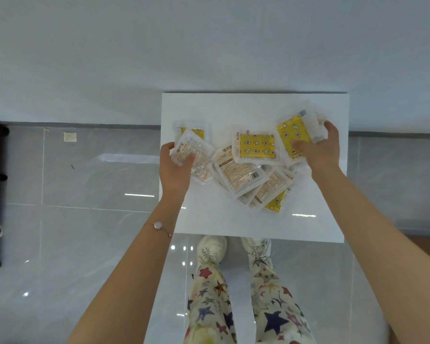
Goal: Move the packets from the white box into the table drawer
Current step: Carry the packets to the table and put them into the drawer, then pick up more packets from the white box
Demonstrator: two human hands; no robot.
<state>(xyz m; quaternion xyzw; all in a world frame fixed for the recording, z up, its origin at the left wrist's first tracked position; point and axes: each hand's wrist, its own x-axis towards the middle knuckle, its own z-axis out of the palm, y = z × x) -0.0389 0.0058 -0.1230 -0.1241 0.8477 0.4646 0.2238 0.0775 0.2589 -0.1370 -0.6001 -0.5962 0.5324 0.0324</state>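
1. Packets [242, 170] lie in a loose, overlapping heap on a white flat surface [209, 219], which seems to be the table top; some show a yellow star-printed side, others a pale printed label side.
2. Neither a white box with walls nor a drawer can be made out in the view, so where either stands cannot be told.
3. Left hand [174, 167] is closed around a label-side packet [191, 155] at the left edge of the heap, thumb on top and fingers beneath; a yellow packet [193, 132] lies just behind it.
4. Right hand [319, 147] is closed on a yellow packet [294, 135] at the right edge, thumb pressed on its face, fingers curled round the far edge; it may hold more than one, though that is hard to tell.
5. Between the hands another yellow star packet [256, 146] rests on top of the pile, untouched.
6. By my judgement the job is early or midway: many packets are still out in the open, none visibly stowed, and both hands seem to be gathering a load for the drawer.
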